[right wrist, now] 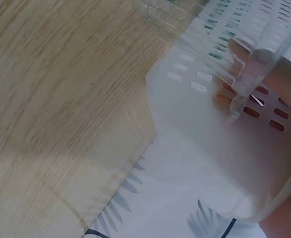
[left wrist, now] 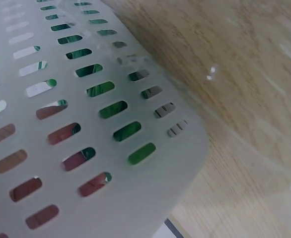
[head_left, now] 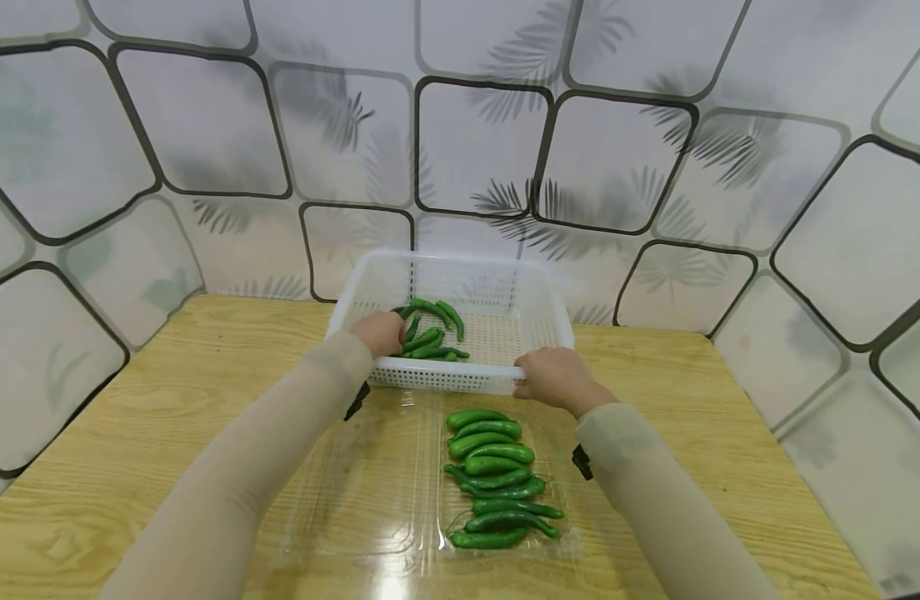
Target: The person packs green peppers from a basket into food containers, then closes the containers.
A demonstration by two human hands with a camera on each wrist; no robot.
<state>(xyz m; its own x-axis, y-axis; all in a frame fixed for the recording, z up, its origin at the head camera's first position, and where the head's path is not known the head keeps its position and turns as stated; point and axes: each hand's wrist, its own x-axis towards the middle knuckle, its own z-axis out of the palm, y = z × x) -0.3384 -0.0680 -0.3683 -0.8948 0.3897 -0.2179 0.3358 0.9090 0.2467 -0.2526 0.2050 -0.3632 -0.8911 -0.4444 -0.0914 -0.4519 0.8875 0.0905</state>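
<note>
A white perforated basket (head_left: pixel 445 381) stands at the back of the table, with several green peppers (head_left: pixel 430 337) heaped in its left part. My left hand (head_left: pixel 379 333) reaches over the front left of the basket, fingers down inside beside the peppers. Through the slots of the basket wall (left wrist: pixel 150 193), skin and green peppers show in the left wrist view; I cannot tell what these fingers hold. My right hand (head_left: pixel 556 377) grips the front rim near its right corner. Nearer me, a clear plastic clamshell box (head_left: pixel 362 500) lies unfolded, a column of green peppers (head_left: pixel 497 464) in its right half.
The wooden table (head_left: pixel 227 350) runs back to a wall covering (head_left: pixel 475 150) with a stone-and-leaf pattern, which also closes in both sides. The clear box's edge (right wrist: pixel 185 37) lies close by the basket and the right hand. Both forearms (head_left: pixel 242 450) pass over the table.
</note>
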